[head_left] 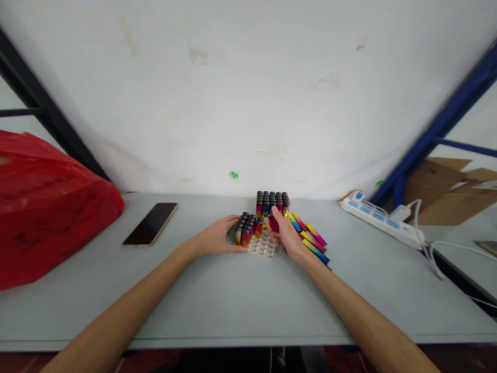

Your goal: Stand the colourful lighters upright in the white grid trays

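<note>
A white tray [264, 248] with rows of round holes lies mid-table, its left part filled with upright lighters [245, 230] that have black tops and coloured bodies. My left hand [219, 235] is around the tray's left end, thumb along the near edge and fingers at the back. Over the tray's right side, my right hand [286, 233] is closed on a dark purple lighter [273, 223], partly hidden by the thumb and fingers. Beneath and right of that hand lie several loose gradient-coloured lighters [315, 242]. Behind the tray stands a block of upright black-topped lighters [272, 199].
A phone [151, 224] lies on the grey table [217, 305] to the left, beside a large red plastic bag [54, 207]. On the right is a white power strip [382, 220] with cables. A cardboard box [442, 189] stands beyond the blue frame [423, 132].
</note>
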The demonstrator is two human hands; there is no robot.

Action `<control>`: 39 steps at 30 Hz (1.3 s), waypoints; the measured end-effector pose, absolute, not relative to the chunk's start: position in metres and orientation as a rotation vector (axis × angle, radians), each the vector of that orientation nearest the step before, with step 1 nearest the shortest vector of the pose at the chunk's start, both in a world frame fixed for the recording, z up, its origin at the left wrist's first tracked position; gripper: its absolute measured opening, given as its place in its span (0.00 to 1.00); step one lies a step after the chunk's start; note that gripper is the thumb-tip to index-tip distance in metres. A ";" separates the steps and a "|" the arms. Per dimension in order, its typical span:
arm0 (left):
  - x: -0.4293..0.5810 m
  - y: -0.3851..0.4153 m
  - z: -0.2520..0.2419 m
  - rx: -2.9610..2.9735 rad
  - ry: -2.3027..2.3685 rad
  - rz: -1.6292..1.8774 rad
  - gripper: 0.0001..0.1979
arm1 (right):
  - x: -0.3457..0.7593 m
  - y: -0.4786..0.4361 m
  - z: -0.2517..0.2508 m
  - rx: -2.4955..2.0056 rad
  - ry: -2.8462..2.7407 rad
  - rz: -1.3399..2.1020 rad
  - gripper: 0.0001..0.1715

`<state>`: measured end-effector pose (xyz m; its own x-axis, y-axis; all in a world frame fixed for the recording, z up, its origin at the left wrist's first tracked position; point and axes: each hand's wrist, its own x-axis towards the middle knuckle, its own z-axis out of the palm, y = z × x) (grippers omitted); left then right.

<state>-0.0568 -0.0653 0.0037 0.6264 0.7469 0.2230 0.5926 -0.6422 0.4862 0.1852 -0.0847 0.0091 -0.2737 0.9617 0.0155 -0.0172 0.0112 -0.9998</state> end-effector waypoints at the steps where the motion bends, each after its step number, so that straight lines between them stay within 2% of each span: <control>1: -0.057 -0.066 0.004 2.482 1.071 0.583 0.44 | 0.188 -0.085 0.011 -1.038 -1.428 1.376 0.34; 4: -0.056 -0.066 0.004 2.483 1.076 0.590 0.45 | 0.197 -0.088 0.020 -0.989 -1.572 1.174 0.30; 9: -0.056 -0.067 0.004 2.482 1.051 0.613 0.44 | 0.212 -0.093 0.036 -0.938 -1.982 0.518 0.18; 12: -0.056 -0.066 0.004 2.484 1.044 0.625 0.43 | 0.212 -0.094 0.038 -0.937 -2.056 0.316 0.16; 19: -0.056 -0.067 0.006 2.473 1.038 0.614 0.42 | 0.201 -0.097 0.028 -1.094 -2.071 0.404 0.13; 24: -0.056 -0.067 0.004 2.475 1.018 0.628 0.41 | 0.194 -0.095 0.016 -1.151 -2.226 0.306 0.13; 30: -0.058 -0.066 0.003 2.486 1.030 0.605 0.43 | 0.193 -0.096 0.024 -1.391 -2.262 0.140 0.29; 33: -0.059 -0.065 0.002 2.476 1.036 0.597 0.44 | 0.215 -0.087 0.030 -1.479 -2.159 0.066 0.32; 35: -0.059 -0.065 0.001 2.473 1.042 0.584 0.44 | 0.237 -0.077 0.031 -1.536 -2.075 0.010 0.31; 39: -0.059 -0.064 0.000 2.466 1.069 0.581 0.45 | 0.274 -0.058 0.024 -1.649 -2.131 -0.026 0.15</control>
<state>-0.0591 -0.0641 -0.0003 0.6233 0.7515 0.2163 0.5904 -0.6335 0.5001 0.2739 -0.0585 0.0243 -0.1896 0.9162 0.3530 0.9244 0.2877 -0.2503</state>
